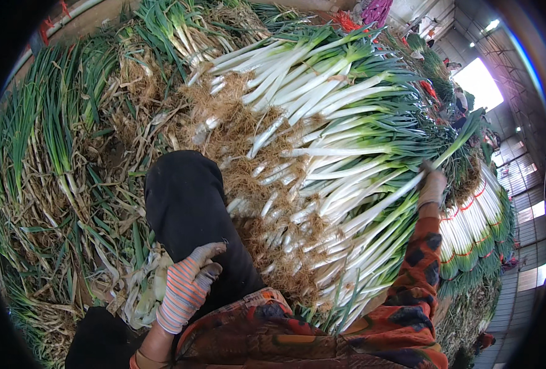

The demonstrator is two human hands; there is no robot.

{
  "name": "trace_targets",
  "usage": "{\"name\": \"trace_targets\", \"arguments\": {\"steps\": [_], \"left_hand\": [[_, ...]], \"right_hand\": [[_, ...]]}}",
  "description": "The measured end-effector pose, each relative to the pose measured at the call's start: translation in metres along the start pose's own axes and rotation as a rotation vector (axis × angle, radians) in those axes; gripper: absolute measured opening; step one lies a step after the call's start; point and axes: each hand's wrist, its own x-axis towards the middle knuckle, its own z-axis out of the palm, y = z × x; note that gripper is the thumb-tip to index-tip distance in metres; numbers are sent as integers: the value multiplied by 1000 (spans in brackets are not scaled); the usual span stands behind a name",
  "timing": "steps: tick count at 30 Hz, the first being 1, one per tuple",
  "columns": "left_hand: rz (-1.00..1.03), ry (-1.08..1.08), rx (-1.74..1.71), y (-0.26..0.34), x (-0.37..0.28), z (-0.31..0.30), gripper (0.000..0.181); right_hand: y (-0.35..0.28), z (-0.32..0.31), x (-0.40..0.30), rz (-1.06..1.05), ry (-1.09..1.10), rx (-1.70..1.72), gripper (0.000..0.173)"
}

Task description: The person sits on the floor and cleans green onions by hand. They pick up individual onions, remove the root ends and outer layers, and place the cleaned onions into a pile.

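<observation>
My right hand, in a dirty pale work glove, reaches far to the right. It grips a long green onion near where the white stalk turns to green leaf. Under and beside that arm lies a broad pile of peeled green onions, white stalks side by side, their brown roots towards me and leaves pointing away. My left hand wears an orange-striped glove and hovers by my dark trouser leg, thumb and forefinger apart. I see nothing between its fingers. Pale stripped skins lie beside it.
Unpeeled green onions with dry leaves and soil cover the ground on the left. At right stand bundles tied with red bands. Red ties lie at the back, near a purple cloth. Other people are small in the distance.
</observation>
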Motion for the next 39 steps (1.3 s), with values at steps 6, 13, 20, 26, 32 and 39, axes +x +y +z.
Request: {"name": "trace_targets", "arguments": {"steps": [6,13,20,26,32,39], "left_hand": [[-13,53,-12,8,-1,-14,27],[464,639,130,-20,24,-56,22],[-19,713,-662,-69,-4,-95,21],[-152,931,-737,-122,-1,-132,20],[-317,1114,-964,-157,-14,-168,22],[-431,1148,-1028,-180,-22,-194,22]], "right_hand": [[137,-19,-32,493,-72,-141,17],[-58,127,-76,-176,-490,147,31],[-213,395,-305,-496,-1281,125,28],[-176,553,-485,-228,-1766,-18,20],[-41,641,-661,-177,-1847,-93,14],[-68,642,-762,-1175,-1677,-594,44]]}}
